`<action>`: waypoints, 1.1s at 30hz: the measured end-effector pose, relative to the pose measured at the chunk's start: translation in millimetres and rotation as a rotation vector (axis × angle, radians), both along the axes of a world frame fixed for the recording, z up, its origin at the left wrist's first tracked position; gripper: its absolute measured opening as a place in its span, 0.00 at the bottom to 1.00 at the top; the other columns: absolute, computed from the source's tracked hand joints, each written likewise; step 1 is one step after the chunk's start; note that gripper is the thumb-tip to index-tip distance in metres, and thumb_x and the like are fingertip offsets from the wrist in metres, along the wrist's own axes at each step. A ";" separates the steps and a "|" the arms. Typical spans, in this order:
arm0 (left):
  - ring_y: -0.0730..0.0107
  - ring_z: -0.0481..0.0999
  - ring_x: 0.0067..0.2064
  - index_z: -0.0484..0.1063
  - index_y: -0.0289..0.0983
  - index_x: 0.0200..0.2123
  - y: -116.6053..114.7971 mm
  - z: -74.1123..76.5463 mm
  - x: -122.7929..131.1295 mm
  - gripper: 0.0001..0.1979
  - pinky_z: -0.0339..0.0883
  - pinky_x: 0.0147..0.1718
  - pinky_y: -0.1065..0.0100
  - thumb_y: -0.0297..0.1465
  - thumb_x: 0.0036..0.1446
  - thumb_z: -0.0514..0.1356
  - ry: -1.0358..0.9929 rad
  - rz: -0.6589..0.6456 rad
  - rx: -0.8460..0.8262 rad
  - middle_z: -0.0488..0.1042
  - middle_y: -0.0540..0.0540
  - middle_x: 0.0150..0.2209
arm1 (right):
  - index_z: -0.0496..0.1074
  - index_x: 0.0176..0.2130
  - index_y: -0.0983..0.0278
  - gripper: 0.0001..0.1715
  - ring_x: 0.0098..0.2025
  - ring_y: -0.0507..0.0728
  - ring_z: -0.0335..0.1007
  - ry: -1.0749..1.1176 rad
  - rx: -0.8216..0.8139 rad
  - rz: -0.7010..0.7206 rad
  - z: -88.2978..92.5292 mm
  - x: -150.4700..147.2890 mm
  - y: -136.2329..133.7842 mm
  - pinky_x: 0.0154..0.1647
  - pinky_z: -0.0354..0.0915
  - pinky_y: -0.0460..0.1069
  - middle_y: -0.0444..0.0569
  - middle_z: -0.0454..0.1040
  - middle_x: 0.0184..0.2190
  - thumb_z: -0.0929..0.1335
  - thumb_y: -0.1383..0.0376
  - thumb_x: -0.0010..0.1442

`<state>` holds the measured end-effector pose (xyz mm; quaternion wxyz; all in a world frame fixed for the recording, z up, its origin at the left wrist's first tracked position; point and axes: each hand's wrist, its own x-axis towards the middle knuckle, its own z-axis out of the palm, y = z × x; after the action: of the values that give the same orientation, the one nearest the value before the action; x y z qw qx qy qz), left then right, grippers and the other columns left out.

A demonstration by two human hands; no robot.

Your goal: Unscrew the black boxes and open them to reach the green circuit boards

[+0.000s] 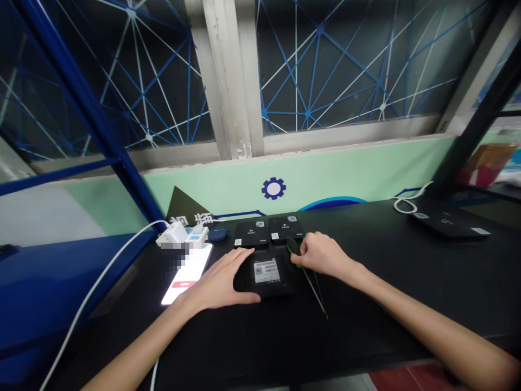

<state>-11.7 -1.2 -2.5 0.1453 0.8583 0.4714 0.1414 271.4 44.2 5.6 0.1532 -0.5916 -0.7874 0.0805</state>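
Observation:
A flat black box [266, 271] with a white printed label lies on the black table in front of me. My left hand [223, 279] spans its left side, thumb along the near edge and fingers at the far edge. Just right of the box, my right hand [319, 252] is closed round the black and green handle of a screwdriver [293, 252]. Its thin metal shaft points down and toward me, off the box. A second thin dark line runs beside the shaft; I cannot tell what it is.
Behind the box lie two similar black boxes, one left [250, 233] and one right [286, 229]. Left are a lit phone [189, 274], a power strip [163, 239] with a white charger [176, 232], and a dark blue case [217, 234]. A larger black device [448, 222] and white cable [405, 206] lie right.

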 end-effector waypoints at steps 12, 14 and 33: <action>0.41 0.67 0.57 0.58 0.42 0.60 -1.2 6.6 7.1 0.49 0.65 0.52 0.49 0.51 0.36 0.72 -0.069 0.037 0.136 0.66 0.40 0.57 | 0.54 0.16 0.62 0.27 0.21 0.50 0.46 0.422 0.260 0.081 11.6 8.3 3.9 0.24 0.50 0.47 0.39 0.53 0.15 0.65 0.55 0.60; 0.39 0.64 0.60 0.56 0.43 0.62 -1.3 6.8 5.8 0.52 0.61 0.56 0.47 0.52 0.35 0.73 -0.061 0.011 0.200 0.64 0.39 0.59 | 0.55 0.18 0.62 0.27 0.22 0.50 0.45 0.485 0.268 0.115 12.2 8.8 3.7 0.24 0.49 0.47 0.39 0.53 0.16 0.65 0.54 0.62; 0.40 0.57 0.65 0.53 0.47 0.67 -0.1 -2.3 1.6 0.49 0.55 0.61 0.43 0.55 0.46 0.67 -0.036 0.035 0.144 0.59 0.40 0.64 | 0.60 0.30 0.61 0.18 0.19 0.49 0.52 0.710 0.160 0.197 11.0 6.0 -0.4 0.23 0.51 0.45 0.37 0.59 0.17 0.65 0.52 0.63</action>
<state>-10.1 -1.3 -4.8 0.0892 0.8553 0.4726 0.1926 277.4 43.7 16.7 0.4538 -0.4344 -0.7422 0.2334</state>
